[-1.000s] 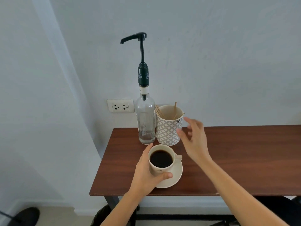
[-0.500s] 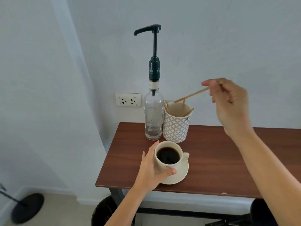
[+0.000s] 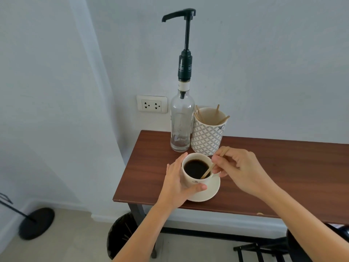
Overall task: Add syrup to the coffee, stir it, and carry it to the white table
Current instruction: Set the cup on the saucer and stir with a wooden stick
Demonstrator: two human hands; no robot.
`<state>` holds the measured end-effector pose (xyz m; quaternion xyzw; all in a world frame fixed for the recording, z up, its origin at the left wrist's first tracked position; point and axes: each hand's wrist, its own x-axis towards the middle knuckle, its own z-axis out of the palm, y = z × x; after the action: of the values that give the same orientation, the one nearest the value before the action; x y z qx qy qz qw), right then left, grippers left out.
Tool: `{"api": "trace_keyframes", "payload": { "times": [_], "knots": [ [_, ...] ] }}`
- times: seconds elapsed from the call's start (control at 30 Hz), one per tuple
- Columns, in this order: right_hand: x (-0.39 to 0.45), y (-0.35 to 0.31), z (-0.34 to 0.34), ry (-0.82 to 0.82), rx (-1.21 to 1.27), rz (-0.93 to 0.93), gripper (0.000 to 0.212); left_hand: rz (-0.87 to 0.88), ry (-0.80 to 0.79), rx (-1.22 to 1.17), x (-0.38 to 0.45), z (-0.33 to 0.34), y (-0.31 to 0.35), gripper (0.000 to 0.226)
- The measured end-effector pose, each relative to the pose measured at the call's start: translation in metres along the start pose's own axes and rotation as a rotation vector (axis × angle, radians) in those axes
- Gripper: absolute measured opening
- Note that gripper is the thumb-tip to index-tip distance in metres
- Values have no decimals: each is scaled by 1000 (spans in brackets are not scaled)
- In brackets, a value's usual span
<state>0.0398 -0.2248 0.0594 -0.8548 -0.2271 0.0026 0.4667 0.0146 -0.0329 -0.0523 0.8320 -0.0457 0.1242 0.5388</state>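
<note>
A cream coffee cup (image 3: 190, 181) full of black coffee (image 3: 195, 168) stands on a cream saucer (image 3: 210, 192) near the left front of the brown table (image 3: 273, 178). My left hand (image 3: 176, 183) wraps around the cup's left side. My right hand (image 3: 240, 170) pinches a thin wooden stir stick (image 3: 207, 172), whose lower end dips into the coffee at the cup's right rim. Behind the cup stands a clear glass syrup bottle (image 3: 181, 121) with a tall black pump (image 3: 185, 44), its spout pointing left.
A patterned grey-and-white mug (image 3: 207, 138) holding several wooden stir sticks stands right of the bottle, against the wall. A wall socket (image 3: 152, 104) sits left of the bottle. Below the table are a black bin (image 3: 120, 235), a round black stand base (image 3: 36, 223) and a dark rack (image 3: 264, 252).
My right hand pulled a stir stick out of the patterned mug, lifted it, then brought it down so its tip is in the coffee. My left hand stayed on the cup.
</note>
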Motion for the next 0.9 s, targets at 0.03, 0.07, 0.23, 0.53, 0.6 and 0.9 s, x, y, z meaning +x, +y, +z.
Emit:
{"api": "trace_keyframes", "payload": {
  "times": [0.03, 0.07, 0.23, 0.53, 0.6, 0.9],
  "knots": [
    [2, -3, 4, -10, 16, -14, 13, -2, 2, 3, 0, 0, -2, 88],
    [6, -7, 10, -11, 15, -37, 13, -4, 3, 4, -1, 0, -3, 90],
    [33, -6, 13, 66, -234, -195, 15, -2, 7, 13, -1, -1, -1, 82],
    [25, -16, 25, 5, -156, -141, 19, 10, 9, 19, -2, -2, -3, 87],
    [34, -14, 28, 47, -191, -191, 19, 7, 8, 23, -1, -2, -2, 84],
    [23, -18, 19, -17, -240, -161, 21, 11, 4, 7, -1, -1, -2, 85]
  ]
}}
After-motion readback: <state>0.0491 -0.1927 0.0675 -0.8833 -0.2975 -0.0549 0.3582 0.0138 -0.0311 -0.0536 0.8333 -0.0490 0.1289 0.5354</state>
